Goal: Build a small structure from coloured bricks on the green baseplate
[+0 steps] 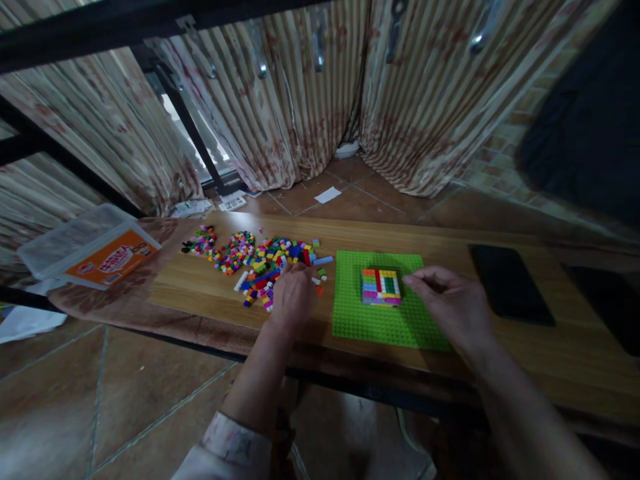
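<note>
A green baseplate (360, 313) lies on the wooden table (210, 287). On it stands a small square block of stacked bricks (381, 287) in many colours. My right hand (450, 303) rests on the plate just right of that block, fingers curled and pinched toward it; whether they hold anything is hidden. My left hand (293, 293) lies palm down at the right edge of a pile of loose coloured bricks (255, 257), fingers bent onto the pieces.
A clear plastic box with an orange label (93, 250) sits at the table's left end. A black phone (510, 283) lies right of the plate, another dark flat object (607, 300) farther right. Curtains hang behind; tiled floor below.
</note>
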{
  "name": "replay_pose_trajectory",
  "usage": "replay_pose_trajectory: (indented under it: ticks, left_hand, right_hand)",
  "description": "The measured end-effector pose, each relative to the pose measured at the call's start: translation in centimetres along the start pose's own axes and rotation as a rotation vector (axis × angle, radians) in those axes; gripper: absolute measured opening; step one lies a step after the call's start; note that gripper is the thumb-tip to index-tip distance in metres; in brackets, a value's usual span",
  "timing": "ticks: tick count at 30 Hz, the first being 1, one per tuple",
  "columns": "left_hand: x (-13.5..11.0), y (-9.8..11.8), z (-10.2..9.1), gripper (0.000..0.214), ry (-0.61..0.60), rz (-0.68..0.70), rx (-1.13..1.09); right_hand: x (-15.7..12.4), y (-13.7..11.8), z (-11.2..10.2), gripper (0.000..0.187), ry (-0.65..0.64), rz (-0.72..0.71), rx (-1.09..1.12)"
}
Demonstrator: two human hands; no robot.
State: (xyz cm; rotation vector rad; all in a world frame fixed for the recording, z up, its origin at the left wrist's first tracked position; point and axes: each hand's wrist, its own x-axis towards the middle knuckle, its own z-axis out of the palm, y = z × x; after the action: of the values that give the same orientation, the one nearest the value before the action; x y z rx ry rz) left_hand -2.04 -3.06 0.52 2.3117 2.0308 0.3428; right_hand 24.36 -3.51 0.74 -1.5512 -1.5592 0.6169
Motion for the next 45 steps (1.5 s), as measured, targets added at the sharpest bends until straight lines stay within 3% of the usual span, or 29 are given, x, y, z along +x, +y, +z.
replay_pose_trajectory:
  ticks: [7,12,19,28,34,38,45]
  left_hand:
    - [0.4,0.0,0.1,0.017,-0.023,-0.014,0.014]
    - [0.5,-0.2,-0.3,0.017,0.027,-0.002,-0.002]
    - [0.4,-0.5,-0.8,0.018,0.061,-0.143,-0.278]
    - [0.0,0.0,-0.9,0.027,0.019,-0.012,-0.442]
    - [-0.1,0.3,-0.9,0.024,-0.031,0.056,-0.436]
    - [-0.1,0.1,-0.6,0.018,0.026,-0.023,-0.351]
    - [-0.1,0.0,-0.4,0.016,-0.01,-0.117,-0.228]
  right_hand:
    - [0.0,0.0,-0.1,0.021,0.006,0.002,0.01]
    - [0.0,0.0,-0.1,0.02,0.001,0.02,0.008]
    - [-0.2,-0.2,-0.1,0.024,-0.008,-0.008,0.014]
    - [-0.1,0.2,0.3,0.023,-0.017,-0.025,-0.013]
    - [-0.2,-0.3,0.2,0.021,-0.024,-0.02,-0.035]
    - [-0.2,-0.4,0.2,0.021,-0.031,-0.022,-0.063]
    - [-0.1,0.0,0.2,0.023,-0.022,-0.037,-0.055]
